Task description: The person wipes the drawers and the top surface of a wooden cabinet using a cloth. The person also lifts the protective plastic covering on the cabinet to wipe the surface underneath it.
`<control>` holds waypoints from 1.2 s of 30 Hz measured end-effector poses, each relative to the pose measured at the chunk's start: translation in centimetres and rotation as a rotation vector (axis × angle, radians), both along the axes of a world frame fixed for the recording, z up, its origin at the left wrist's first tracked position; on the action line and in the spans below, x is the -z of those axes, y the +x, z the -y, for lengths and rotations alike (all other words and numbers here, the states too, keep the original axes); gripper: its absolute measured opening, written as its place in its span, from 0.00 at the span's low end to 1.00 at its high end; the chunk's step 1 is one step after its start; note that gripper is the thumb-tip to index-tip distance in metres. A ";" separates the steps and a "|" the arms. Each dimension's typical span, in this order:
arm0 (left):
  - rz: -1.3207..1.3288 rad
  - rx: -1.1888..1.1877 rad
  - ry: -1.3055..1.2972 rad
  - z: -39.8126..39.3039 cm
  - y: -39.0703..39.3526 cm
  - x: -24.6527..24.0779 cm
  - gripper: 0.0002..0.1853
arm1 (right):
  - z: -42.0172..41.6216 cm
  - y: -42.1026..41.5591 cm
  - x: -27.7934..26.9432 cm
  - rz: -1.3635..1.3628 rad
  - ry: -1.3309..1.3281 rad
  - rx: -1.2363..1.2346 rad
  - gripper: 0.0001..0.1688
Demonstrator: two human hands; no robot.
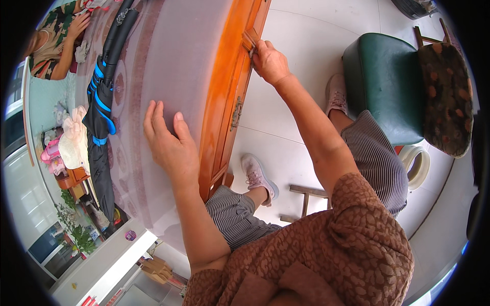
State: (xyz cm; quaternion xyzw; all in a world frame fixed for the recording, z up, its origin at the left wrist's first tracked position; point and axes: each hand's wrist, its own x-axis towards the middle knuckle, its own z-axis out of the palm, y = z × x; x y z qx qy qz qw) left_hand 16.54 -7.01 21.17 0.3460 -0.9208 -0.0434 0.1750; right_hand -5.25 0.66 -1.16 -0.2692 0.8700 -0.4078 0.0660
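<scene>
My right hand (pixel 271 63) is at the front of an orange-brown wooden cabinet (pixel 220 103), its fingers curled against a raised wooden block (pixel 250 39) near the far end. A small grey thing, apparently a cloth (pixel 252 53), shows at the fingers; most of it is hidden. My left hand (pixel 170 143) is over the translucent cover (pixel 178 57) on the cabinet top, palm turned inward and fingers apart, with nothing in it. Whether it touches the cover I cannot tell. An ornate metal drawer handle (pixel 236 114) lies between the two hands.
A black and blue folded umbrella (pixel 100 126) lies along the top's far side, beside a pale hat (pixel 72 141). Another person (pixel 57 42) is at the upper left. A green padded chair (pixel 386 84) and wooden stool legs (pixel 305 202) stand on the tiled floor.
</scene>
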 end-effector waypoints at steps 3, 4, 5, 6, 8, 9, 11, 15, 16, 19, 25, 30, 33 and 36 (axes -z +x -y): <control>0.004 0.004 -0.009 0.0 0.0 0.1 0.20 | -0.1 0.1 -0.1 0.015 0.029 -0.016 0.10; 0.003 0.006 -0.011 0.0 0.0 0.1 0.20 | -0.2 0.1 -0.4 0.026 0.024 -0.016 0.10; 0.002 0.008 -0.013 0.1 0.0 0.1 0.20 | -0.2 -0.1 -0.7 0.060 0.066 -0.035 0.10; 0.001 0.014 -0.015 0.1 0.0 0.0 0.20 | -0.2 -0.4 -1.5 0.093 0.108 -0.051 0.10; 0.001 0.012 -0.009 0.0 0.0 0.0 0.21 | 0.0 -0.6 -2.1 0.120 0.239 -0.091 0.10; -0.005 0.013 -0.006 -0.1 -0.1 -0.1 0.21 | 0.3 -0.9 -2.5 0.109 0.329 -0.114 0.11; 0.005 0.025 -0.027 0.2 0.0 0.2 0.21 | -0.2 -1.5 -2.4 0.165 0.428 -0.118 0.11; -0.009 0.008 -0.034 0.0 0.0 0.0 0.19 | -1.9 -1.2 -3.1 0.417 0.387 0.019 0.12; -0.005 0.003 -0.027 0.0 0.2 0.1 0.20 | -2.2 -0.8 -2.9 0.415 0.349 0.052 0.13; 0.000 0.003 -0.026 0.3 0.2 0.0 0.21 | -1.5 -0.3 -1.3 0.407 0.043 0.213 0.17; -0.005 0.017 -0.056 0.5 0.2 0.2 0.21 | 2.4 1.0 0.4 0.396 -0.201 0.282 0.19; -0.008 0.015 -0.084 0.5 0.3 0.4 0.20 | 2.8 2.0 -2.0 0.419 -0.337 0.510 0.11; -0.013 -0.002 -0.013 0.4 0.6 0.2 0.23 | 2.7 2.4 -8.0 0.558 -0.536 0.511 0.08; -0.009 0.012 -0.039 0.5 0.7 0.2 0.23 | 3.2 3.1 -10.3 0.458 -0.593 0.466 0.07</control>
